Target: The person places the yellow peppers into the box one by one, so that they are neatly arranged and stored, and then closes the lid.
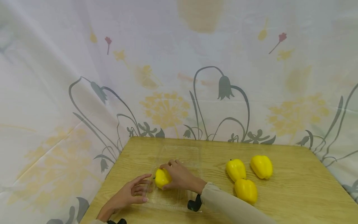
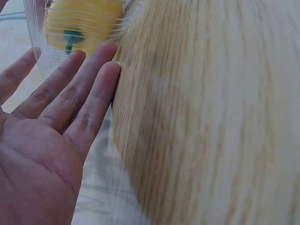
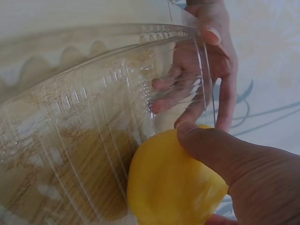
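Observation:
A yellow bell pepper is gripped by my right hand, thumb on the near side and fingers over the far side. It sits within the left part of a clear plastic box, its green stem facing left. In the right wrist view the thumb presses on the pepper, beside the ribbed transparent wall. My left hand is at the box's left side, fingers extended. The left wrist view shows its fingertips at the outside of the clear wall, with the pepper behind the ribs.
Three more yellow bell peppers lie to the right on the wooden table: one at the back, one left of it, one nearer. The box's clear lid stretches toward the back. A flower-patterned cloth hangs behind.

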`<state>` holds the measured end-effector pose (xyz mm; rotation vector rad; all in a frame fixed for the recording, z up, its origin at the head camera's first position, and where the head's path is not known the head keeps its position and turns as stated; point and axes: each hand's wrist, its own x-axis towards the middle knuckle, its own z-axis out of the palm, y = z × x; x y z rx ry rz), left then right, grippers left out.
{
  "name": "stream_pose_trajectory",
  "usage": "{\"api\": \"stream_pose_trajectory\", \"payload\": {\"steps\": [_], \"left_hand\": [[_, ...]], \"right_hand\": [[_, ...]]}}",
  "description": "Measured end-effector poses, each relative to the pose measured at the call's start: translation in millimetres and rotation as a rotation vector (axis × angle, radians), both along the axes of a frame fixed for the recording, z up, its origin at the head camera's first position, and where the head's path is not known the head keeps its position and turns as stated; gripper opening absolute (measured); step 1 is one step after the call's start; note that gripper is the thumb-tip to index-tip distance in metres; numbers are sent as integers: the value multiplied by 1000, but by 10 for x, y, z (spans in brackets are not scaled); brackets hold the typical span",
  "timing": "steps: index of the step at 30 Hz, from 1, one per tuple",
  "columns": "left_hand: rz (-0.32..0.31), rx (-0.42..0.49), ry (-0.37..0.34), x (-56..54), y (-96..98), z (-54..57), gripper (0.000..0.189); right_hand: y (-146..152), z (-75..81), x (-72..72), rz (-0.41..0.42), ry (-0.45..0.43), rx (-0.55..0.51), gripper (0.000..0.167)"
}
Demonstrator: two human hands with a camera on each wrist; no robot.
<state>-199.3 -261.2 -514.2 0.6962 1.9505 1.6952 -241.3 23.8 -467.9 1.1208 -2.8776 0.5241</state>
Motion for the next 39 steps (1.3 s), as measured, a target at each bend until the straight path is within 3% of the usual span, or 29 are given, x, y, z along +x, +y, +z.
{"api": "stream_pose_trajectory", "payload": {"steps": [8, 17, 24, 39], "left_hand": [[-4, 6, -3, -4, 0, 1, 75], [-12, 7, 2, -9, 1, -5, 75], [-17, 18, 16, 3, 1, -8, 74], [9, -15, -14, 21, 14, 22, 75]], "right_hand": [[59, 63, -3, 5, -53, -19, 74], [290, 181, -22, 2, -10, -36, 73], [636, 302, 7, 20, 5, -130, 71], [1498, 354, 145, -79, 115, -214, 68]]}}
